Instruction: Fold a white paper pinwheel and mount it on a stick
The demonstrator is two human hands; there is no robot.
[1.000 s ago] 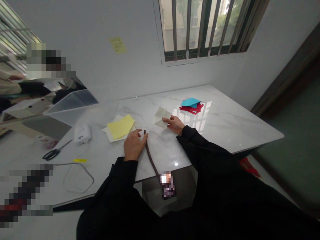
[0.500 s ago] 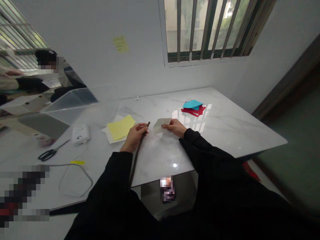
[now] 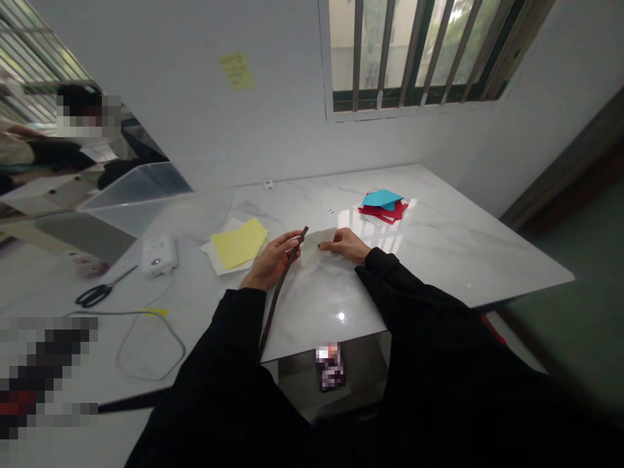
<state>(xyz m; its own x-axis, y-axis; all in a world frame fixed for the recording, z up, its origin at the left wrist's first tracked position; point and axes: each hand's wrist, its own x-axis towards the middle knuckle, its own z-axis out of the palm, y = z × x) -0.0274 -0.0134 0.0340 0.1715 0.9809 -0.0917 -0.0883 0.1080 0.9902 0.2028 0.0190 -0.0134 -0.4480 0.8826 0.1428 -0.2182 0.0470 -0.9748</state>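
Closed around the upper part of a long thin dark brown strip (image 3: 279,287) is my left hand (image 3: 273,259). The strip runs down past the table's front edge, where my sleeve is close to it. My right hand (image 3: 348,246) pinches a small pale, whitish piece of paper (image 3: 312,249) between thumb and fingers. The paper's left edge is right at the fingers of my left hand and the strip's tip; whether they touch I cannot tell. Beside my left hand lies a yellow sheet (image 3: 238,243) on top of white paper (image 3: 213,260).
Blue paper (image 3: 383,199) and red paper (image 3: 390,213) are piled at the back right of the white table (image 3: 487,253). To the left are black-handled scissors (image 3: 95,295), a white device (image 3: 158,255), a grey cable (image 3: 182,348) and a clear plastic box (image 3: 136,195). A person sits beyond.
My left hand has moved right with the brown strip, bringing its tip up to the pale paper. My right hand still holds the paper, and the view has shifted slightly.
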